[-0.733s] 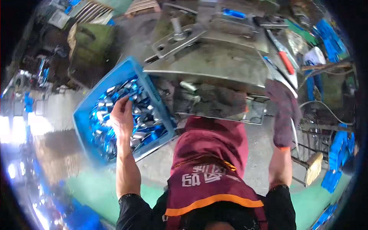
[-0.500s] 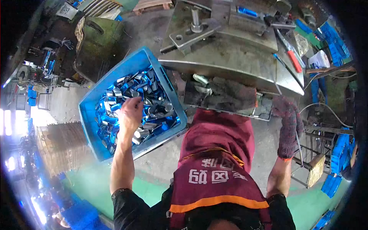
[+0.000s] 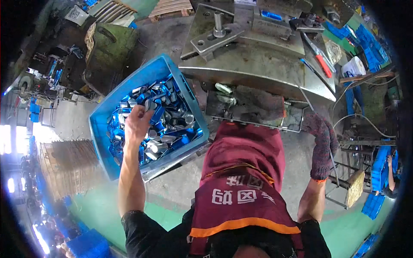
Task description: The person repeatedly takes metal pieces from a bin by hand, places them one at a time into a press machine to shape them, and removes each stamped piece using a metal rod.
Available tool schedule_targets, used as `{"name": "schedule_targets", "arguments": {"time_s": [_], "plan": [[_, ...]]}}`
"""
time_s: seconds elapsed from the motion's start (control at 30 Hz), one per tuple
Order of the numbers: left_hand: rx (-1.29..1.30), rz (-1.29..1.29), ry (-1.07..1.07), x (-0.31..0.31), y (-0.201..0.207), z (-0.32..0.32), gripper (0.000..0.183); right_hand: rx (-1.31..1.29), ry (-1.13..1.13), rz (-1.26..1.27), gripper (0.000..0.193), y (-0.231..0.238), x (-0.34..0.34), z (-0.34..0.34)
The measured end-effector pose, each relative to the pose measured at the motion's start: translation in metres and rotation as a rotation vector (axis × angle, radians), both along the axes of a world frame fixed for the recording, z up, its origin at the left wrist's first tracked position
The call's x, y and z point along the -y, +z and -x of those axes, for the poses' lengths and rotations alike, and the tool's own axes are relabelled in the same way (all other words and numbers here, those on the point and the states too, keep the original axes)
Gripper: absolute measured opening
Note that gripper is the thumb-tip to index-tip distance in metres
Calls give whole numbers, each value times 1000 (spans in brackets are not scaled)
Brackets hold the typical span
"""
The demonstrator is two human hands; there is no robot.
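Observation:
My bare left hand (image 3: 137,124) is in a blue plastic crate (image 3: 100,145), its fingers curled and pinched at a small silver metal piece (image 3: 149,105). Around it lie many small bent metal parts (image 3: 165,138), some silver, some covered in blue film. On the right, my right hand (image 3: 320,144) wears a dark knitted glove and is closed round a thin metal rod (image 3: 306,97). The rod sticks out past both ends of the fist, its upper end reaching toward the machine table's edge.
Ahead stands a steel machine table (image 3: 258,58) with a bolted clamp (image 3: 218,32). Red-handled pliers (image 3: 323,65) and a blue pen-like tool (image 3: 316,76) lie on it. A metal tray (image 3: 297,122) holding a dark glove (image 3: 258,103) sits below its edge. A stool (image 3: 355,189) stands at right.
My left hand has shifted slightly left within the crate, its fingers curling at a silver piece. The right hand keeps the rod and has barely moved. The view has shifted a little.

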State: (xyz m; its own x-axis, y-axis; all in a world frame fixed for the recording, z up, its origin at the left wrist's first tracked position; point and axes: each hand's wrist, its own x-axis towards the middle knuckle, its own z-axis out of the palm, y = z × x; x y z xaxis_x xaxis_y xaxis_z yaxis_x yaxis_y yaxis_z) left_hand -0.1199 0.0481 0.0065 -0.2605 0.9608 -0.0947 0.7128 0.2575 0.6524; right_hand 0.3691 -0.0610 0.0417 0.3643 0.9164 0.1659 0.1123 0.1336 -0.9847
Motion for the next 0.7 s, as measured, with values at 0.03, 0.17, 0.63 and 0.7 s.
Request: {"name": "schedule_targets", "arguments": {"time_s": [0.03,0.17,0.63,0.7], "plan": [[200,19,58,2,-2,-2,27,13,-12,-12,44,-1,-2,-3],[375,0,72,31,-7,16,27,-24,169,-98,45,15,-23,4],[62,-191,46,27,-26,12,30,-141,302,-309,24,37,-152,0],[393,-171,129,26,-23,6,28,-211,257,-180,26,52,-174,5]]}}
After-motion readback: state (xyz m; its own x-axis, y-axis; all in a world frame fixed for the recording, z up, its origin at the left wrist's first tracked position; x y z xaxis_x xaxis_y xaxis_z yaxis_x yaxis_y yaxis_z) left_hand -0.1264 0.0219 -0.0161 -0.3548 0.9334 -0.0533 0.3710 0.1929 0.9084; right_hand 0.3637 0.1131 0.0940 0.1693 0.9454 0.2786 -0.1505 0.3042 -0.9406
